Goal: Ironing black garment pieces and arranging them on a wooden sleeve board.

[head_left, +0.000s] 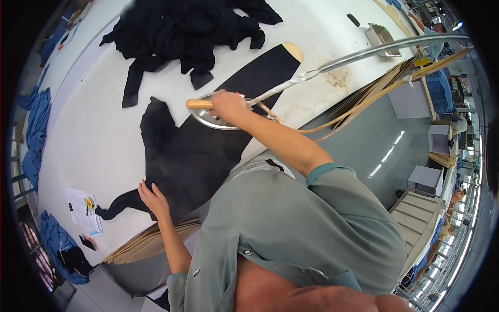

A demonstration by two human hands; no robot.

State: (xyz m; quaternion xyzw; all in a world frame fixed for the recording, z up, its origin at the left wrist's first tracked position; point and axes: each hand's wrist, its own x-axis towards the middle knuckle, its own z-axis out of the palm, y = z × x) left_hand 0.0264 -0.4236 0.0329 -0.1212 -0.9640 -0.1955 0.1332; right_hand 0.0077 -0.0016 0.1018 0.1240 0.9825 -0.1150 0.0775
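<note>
My right hand [228,107] is closed around the wooden handle of a steam iron [213,121], whose metal base rests on a dark garment [182,161]. The garment lies spread on the white table, one sleeve reaching left and another part angled up. Near the left sleeve, my left hand [156,201] lies flat on the fabric with its fingers extended. A pale rounded board end [293,51] sticks out of the garment's far right part. From the iron, a hose [374,52] runs off to the upper right.
More dark garments [182,31] are heaped at the far side of the white table [93,135]. Papers [80,212] and a phone [88,242] lie at left, near blue garments [36,140]. A metal tray [382,39] sits far right. Cardboard sheets [150,244] are stacked below the table edge.
</note>
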